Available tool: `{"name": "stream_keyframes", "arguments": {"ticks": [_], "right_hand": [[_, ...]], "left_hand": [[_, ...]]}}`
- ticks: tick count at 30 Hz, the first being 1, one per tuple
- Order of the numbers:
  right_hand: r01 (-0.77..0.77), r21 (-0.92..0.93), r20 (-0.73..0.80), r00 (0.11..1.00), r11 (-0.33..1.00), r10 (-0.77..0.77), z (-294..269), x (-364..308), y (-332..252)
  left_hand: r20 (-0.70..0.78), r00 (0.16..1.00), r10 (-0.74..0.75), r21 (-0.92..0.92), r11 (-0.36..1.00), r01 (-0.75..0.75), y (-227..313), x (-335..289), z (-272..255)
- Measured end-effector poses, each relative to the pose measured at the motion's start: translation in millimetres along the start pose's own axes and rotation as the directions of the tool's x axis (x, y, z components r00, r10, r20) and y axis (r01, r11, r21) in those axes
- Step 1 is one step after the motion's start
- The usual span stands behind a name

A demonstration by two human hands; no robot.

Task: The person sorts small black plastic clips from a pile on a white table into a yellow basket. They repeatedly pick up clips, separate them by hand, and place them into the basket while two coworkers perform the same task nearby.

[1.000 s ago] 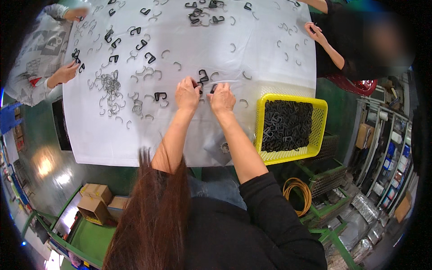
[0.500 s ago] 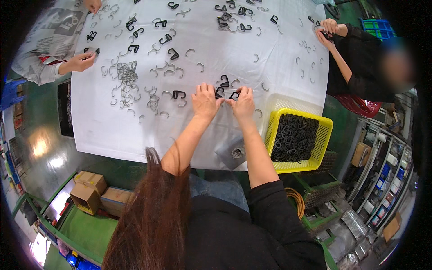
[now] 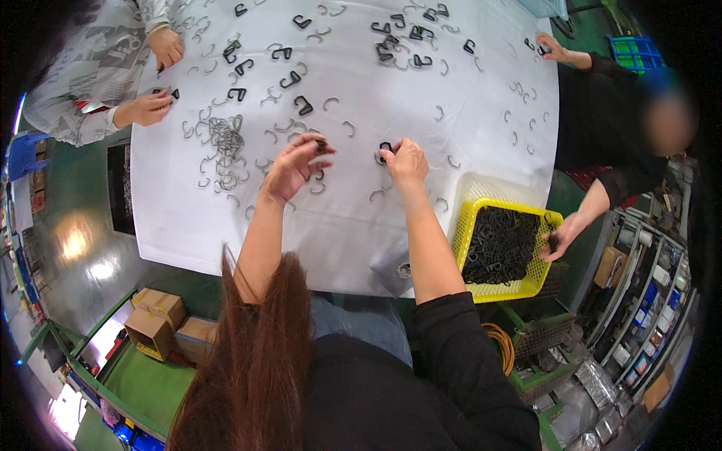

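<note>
My left hand (image 3: 292, 167) is raised over the white-covered table (image 3: 331, 240), its fingers curled and a little blurred around a small dark piece (image 3: 320, 145), probably a black hook-shaped clip. In my right hand (image 3: 407, 162), a black hook-shaped plastic clip (image 3: 386, 150) is pinched between thumb and fingers. Several thin grey C-shaped rings (image 3: 377, 195) lie around both hands. Another black clip (image 3: 303, 105) rests just beyond my left hand. A heap of grey rings (image 3: 226, 143) spreads to its left.
A yellow basket (image 3: 543, 279) full of black clips stands at the table's right edge, with a co-worker's hand (image 3: 564, 234) at its side. Another co-worker's hands (image 3: 147, 110) work at the far left. Cardboard boxes (image 3: 159, 304) sit below on the left.
My hands have moved apart: the left went leftward and up with a dark piece, while the right keeps a black clip. The right co-worker's one hand has come to the yellow basket.
</note>
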State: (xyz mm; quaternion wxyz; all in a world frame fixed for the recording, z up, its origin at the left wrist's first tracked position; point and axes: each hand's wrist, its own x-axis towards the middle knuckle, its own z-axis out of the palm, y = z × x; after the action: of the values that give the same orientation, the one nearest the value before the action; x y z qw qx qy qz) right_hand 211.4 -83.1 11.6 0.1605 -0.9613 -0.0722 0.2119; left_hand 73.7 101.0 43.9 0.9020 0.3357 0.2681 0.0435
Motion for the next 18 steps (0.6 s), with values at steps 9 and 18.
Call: {"name": "stream_keyframes", "arguments": {"ticks": [9, 18], "right_hand": [[0.037, 0.181, -0.038, 0.999, 0.983, -0.031, 3, -10, 7], [0.014, -0.002, -0.072, 0.997, 1.000, -0.014, 8, -22, -10]], "left_hand": [[-0.125, 0.796, 0.593, 0.973, 0.228, -0.017, 20, 87, -54], [-0.028, 0.830, 0.557, 0.999, 0.029, 0.015, 27, 103, -52]]}}
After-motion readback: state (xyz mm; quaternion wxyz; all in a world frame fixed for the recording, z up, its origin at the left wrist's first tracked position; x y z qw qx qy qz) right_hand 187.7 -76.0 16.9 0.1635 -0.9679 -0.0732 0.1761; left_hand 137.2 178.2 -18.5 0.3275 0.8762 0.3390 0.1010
